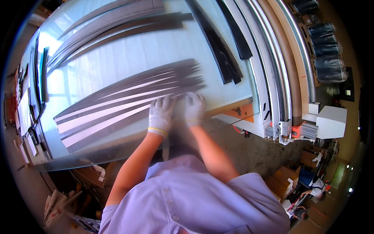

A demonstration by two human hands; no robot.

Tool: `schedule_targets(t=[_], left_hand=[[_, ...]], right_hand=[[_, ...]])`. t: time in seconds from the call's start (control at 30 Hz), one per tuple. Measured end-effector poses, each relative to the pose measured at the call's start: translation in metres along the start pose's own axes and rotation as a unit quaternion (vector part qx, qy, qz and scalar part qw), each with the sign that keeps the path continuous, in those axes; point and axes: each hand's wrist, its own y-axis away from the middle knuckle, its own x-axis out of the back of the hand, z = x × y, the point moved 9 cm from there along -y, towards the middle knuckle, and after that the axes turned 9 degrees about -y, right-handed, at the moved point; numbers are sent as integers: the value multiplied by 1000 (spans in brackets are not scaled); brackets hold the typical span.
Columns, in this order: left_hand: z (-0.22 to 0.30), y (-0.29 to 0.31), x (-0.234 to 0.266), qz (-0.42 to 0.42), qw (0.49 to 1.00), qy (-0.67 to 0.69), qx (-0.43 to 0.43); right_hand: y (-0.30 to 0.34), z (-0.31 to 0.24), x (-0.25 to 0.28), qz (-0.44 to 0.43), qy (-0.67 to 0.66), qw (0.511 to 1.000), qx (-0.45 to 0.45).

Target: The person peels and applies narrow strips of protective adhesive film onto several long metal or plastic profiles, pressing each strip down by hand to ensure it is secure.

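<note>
Both of my hands wear whitish knit work gloves, the left one with a yellow cuff band. A fan of long, thin grey strips (pixel 117 97), some faces catching bright light, lies on the glass-like tabletop (pixel 226 91) before me. My left hand (pixel 160 113) rests on the near edge of the fan close to its right end, fingers stretched forward and slightly apart. Just right of it, my right hand (pixel 194 107) is at the strips' right ends, near the table's front edge. Its fingers are smeared by motion, and whether they grip a strip is hidden.
More grey strips (pixel 113 25) lie at the far left, and dark strips (pixel 216 43) at the far right. A machine with long rails and a roller (pixel 286 70) borders the table's right side. Cardboard boxes (pixel 282 179) stand on the floor at lower right.
</note>
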Motion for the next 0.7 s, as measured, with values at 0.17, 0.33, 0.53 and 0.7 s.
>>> schedule_targets(t=[0.17,0.33,0.53,0.7], left_hand=[[1,-2,-6,11,1000,-25,2],[2,-3,-8,6,999,-37,5],[3,-2,-8,-18,1000,-11,3],[-5,2,2,68,997,41,14]], right_hand=[[1,-3,-3,-10,6,1000,29],[7,-7,-8,-5,14,999,34],[10,-13,-16,-23,17,998,53],[11,-13,-18,-21,7,998,62]])
